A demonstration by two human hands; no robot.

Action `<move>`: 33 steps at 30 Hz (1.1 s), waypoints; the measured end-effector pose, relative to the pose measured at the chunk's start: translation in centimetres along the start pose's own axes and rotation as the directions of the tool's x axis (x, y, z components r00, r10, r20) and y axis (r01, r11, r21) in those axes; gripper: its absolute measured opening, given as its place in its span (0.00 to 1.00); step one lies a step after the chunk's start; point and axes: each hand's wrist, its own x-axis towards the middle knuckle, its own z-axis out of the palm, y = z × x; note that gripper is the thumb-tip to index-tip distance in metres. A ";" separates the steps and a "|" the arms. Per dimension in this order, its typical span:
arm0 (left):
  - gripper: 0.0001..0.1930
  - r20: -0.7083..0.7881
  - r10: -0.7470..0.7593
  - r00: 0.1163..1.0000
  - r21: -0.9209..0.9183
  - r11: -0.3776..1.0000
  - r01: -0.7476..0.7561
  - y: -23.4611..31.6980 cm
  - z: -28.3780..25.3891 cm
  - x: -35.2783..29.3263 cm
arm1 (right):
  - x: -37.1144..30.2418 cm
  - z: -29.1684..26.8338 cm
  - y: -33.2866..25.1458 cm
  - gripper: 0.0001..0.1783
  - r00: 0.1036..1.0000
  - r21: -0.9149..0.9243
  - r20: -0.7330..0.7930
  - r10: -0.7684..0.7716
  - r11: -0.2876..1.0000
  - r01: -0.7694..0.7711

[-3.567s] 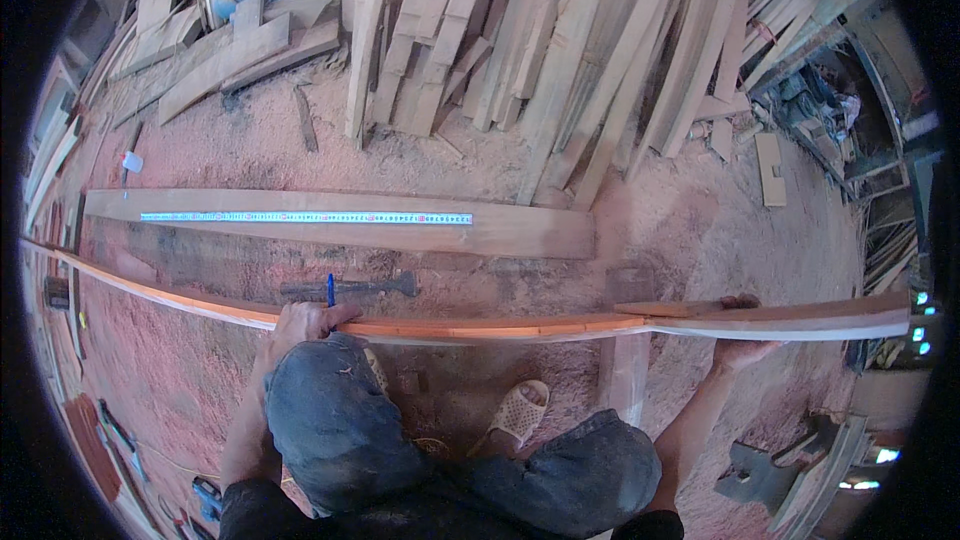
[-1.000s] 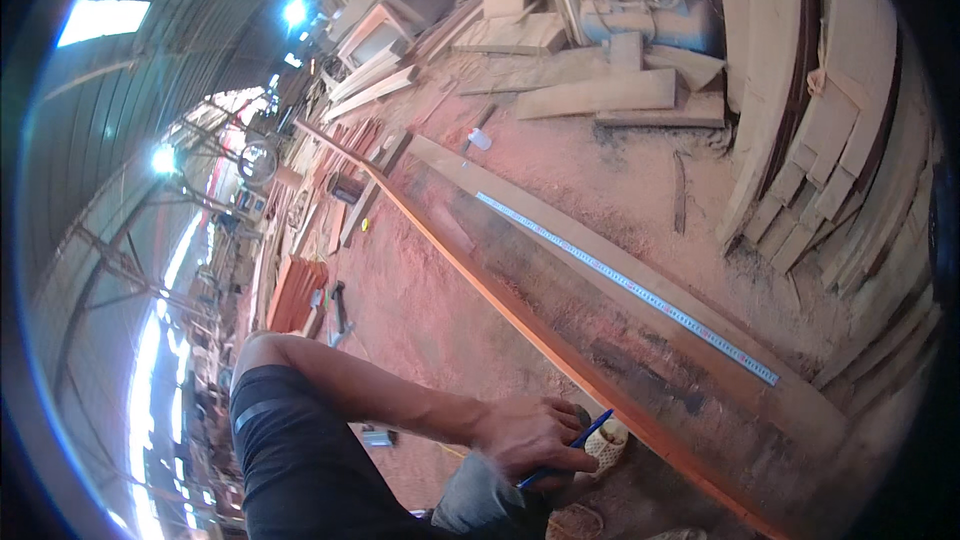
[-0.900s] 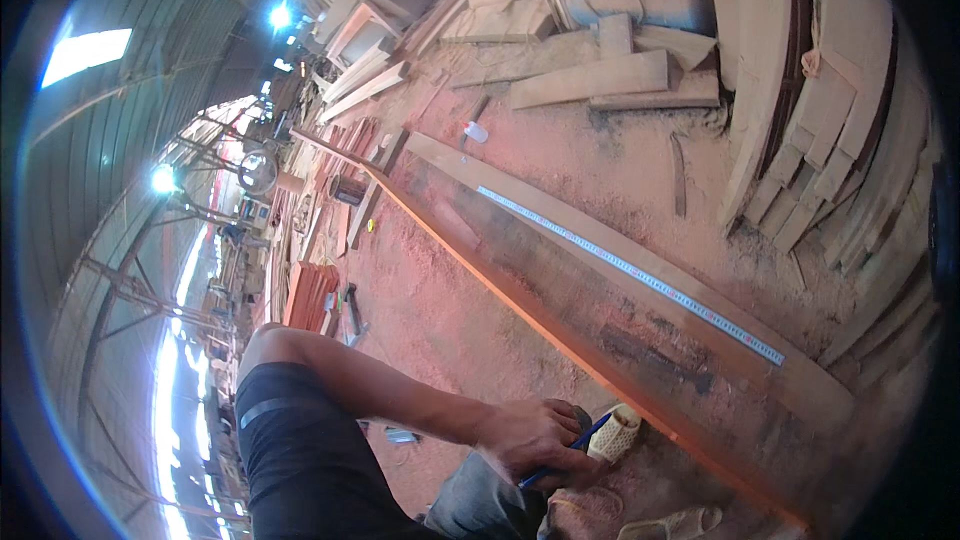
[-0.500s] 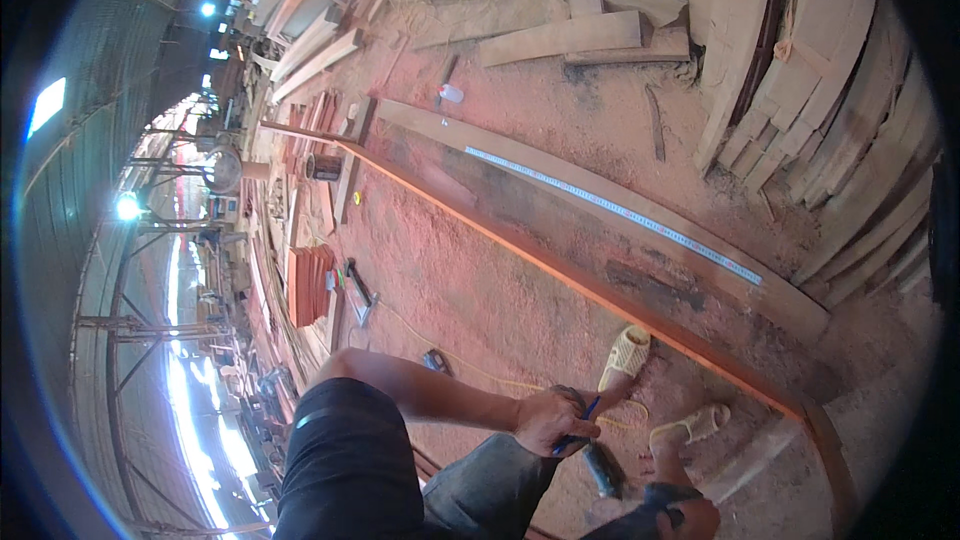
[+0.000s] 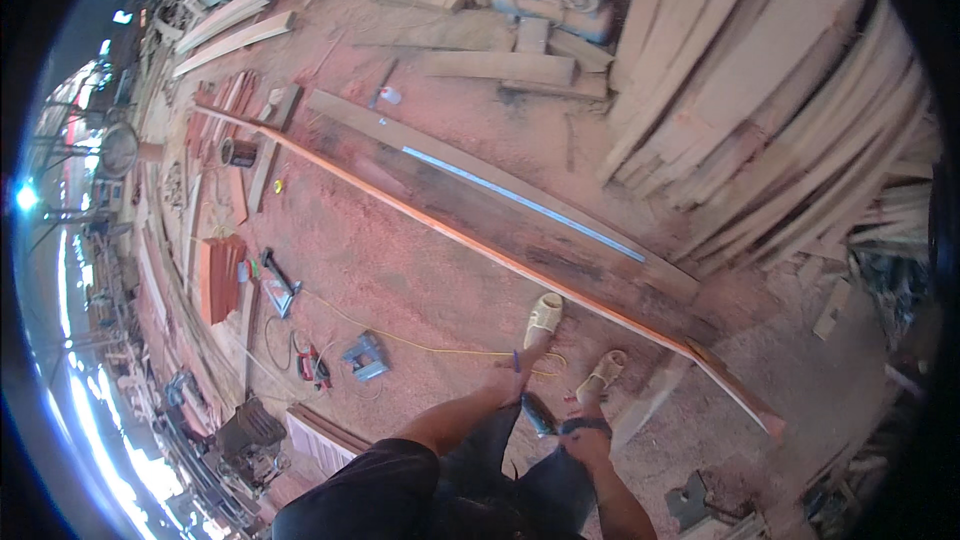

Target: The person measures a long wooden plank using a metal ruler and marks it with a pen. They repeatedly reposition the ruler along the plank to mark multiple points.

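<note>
My left hand (image 5: pixel 508 378) is closed around a thin blue pen (image 5: pixel 517 360) in front of my left knee. My right hand (image 5: pixel 587 443) rests at my right knee, by the trouser hem; its fingers are too blurred to read. Beyond my sandalled feet, a long, narrow reddish wood strip (image 5: pixel 430 220) runs slantwise across the floor. Behind it lies a wide brown board (image 5: pixel 350 112) with a pale measuring tape (image 5: pixel 525 203) stretched along it. A dark cylindrical thing (image 5: pixel 540 415) is on the ground between my legs.
At the left are a nail gun (image 5: pixel 279 285), a blue-grey power tool (image 5: pixel 365 356), a red tool (image 5: pixel 312 367), a yellow cord (image 5: pixel 400 340) and stacked reddish blocks (image 5: pixel 220 280). A can (image 5: pixel 238 152) stands by the strip's far end. Curved planks (image 5: pixel 740 90) pile up at right.
My view has swung right and drawn back, showing more tools at the left. My left hand has come off the bent pose over my thigh and reaches forward, still with the pen.
</note>
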 end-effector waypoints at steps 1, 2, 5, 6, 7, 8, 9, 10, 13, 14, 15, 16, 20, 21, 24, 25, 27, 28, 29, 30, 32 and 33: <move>0.16 0.004 -0.016 1.000 -0.036 0.999 0.016 -0.5 0.5 -1.1 | -0.9 -2.0 -1.0 0.17 1.000 0.248 -0.007 -0.020 0.969 0.021; 0.16 -0.002 -0.046 0.999 -0.045 0.998 0.046 -1.3 0.8 -2.0 | -2.1 -4.5 -2.3 0.15 1.000 0.475 -0.022 -0.002 0.880 0.012; 0.20 -0.260 -0.288 0.922 -0.628 0.775 0.065 -4.0 1.7 -6.2 | -9.0 -16.4 -4.9 0.20 0.983 0.879 -0.136 -0.127 0.443 0.179; 0.22 -0.271 -0.322 0.907 -0.740 0.672 0.018 -5.6 1.6 -7.9 | -12.4 -21.0 -5.5 0.22 0.970 0.887 -0.212 -0.121 0.394 0.243; 0.23 -0.149 -0.444 0.884 -0.846 0.520 0.118 -6.7 1.7 -9.6 | -16.4 -25.3 -5.9 0.24 0.875 0.872 -0.350 -0.334 0.226 0.434; 0.22 -0.054 -0.451 0.891 -0.796 0.558 0.234 -9.1 1.1 -12.4 | -20.2 -29.2 -6.3 0.24 0.768 0.805 -0.451 -0.455 0.164 0.570; 0.26 -0.001 -0.458 0.889 -0.621 0.697 0.359 -10.9 0.6 -15.2 | -24.1 -32.6 -6.4 0.25 0.576 0.615 -0.588 -0.568 0.150 0.775; 0.23 -0.001 -0.440 0.898 -0.658 0.676 0.331 -12.0 0.3 -17.6 | -27.5 -35.5 -6.2 0.28 0.378 0.494 -0.597 -0.708 0.047 0.868; 0.19 0.069 -0.465 0.882 -0.781 0.525 0.338 -12.7 -1.1 -20.6 | -37.3 -37.2 -5.6 0.36 -0.064 0.105 -0.619 -0.783 -0.162 0.981; 0.19 0.096 -0.465 0.880 -0.755 0.542 0.369 -12.0 -1.6 -20.3 | -40.0 -36.7 -4.8 0.34 -0.165 -0.017 -0.694 -0.701 -0.214 0.977; 0.19 0.113 -0.451 0.885 -0.722 0.575 0.385 -10.8 -2.3 -19.0 | -42.3 -35.5 -4.3 0.32 -0.252 -0.130 -0.741 -0.623 -0.234 0.963; 0.19 0.119 -0.422 0.899 -0.687 0.618 0.381 -9.2 -2.8 -17.5 | -44.4 -34.3 -3.6 0.30 -0.347 -0.248 -0.760 -0.549 -0.248 0.936; 0.19 0.121 -0.259 0.958 -0.544 0.790 0.282 -0.3 -5.6 -10.1 | -52.4 -29.7 1.5 0.25 -0.644 -0.609 -0.668 -0.372 -0.222 0.761; 0.19 0.123 -0.205 0.971 -0.505 0.829 0.239 2.4 -6.3 -8.5 | -54.5 -28.5 3.2 0.25 -0.649 -0.637 -0.644 -0.405 -0.187 0.748; 0.19 0.125 -0.059 0.990 -0.405 0.908 0.105 10.6 -7.7 -4.7 | -61.1 -24.6 8.3 0.24 -0.601 -0.698 -0.593 -0.535 -0.030 0.715; 0.19 0.126 -0.013 0.992 -0.375 0.925 0.060 13.2 -7.7 -3.5 | -63.1 -22.6 9.3 0.24 -0.595 -0.709 -0.606 -0.528 0.020 0.704; 0.18 0.142 0.066 0.988 -0.317 0.948 -0.018 18.3 -7.6 -1.8 | -66.8 -19.0 10.5 0.24 -0.609 -0.717 -0.652 -0.453 0.106 0.689; 0.18 0.149 0.094 0.984 -0.297 0.954 -0.046 20.5 -7.3 -1.1 | -68.2 -17.3 10.8 0.23 -0.592 -0.689 -0.696 -0.406 0.146 0.710; 0.18 0.158 0.117 0.980 -0.277 0.958 -0.070 22.5 -7.0 -0.5 | -69.5 -15.5 11.1 0.23 -0.573 -0.657 -0.737 -0.358 0.183 0.731; 0.18 0.167 0.134 0.977 -0.258 0.962 -0.088 24.2 -6.7 -0.1 | -70.8 -13.8 11.2 0.22 -0.517 -0.594 -0.793 -0.322 0.218 0.774; 0.18 0.184 0.153 0.971 -0.227 0.968 -0.110 26.5 -6.2 0.3 | -71.7 -12.1 12.0 0.20 -0.549 -0.610 -0.792 -0.269 0.305 0.731; 0.18 0.193 0.159 0.968 -0.213 0.970 -0.117 27.1 -6.0 0.4 | -71.2 -12.0 12.7 0.19 -0.632 -0.684 -0.727 -0.267 0.359 0.635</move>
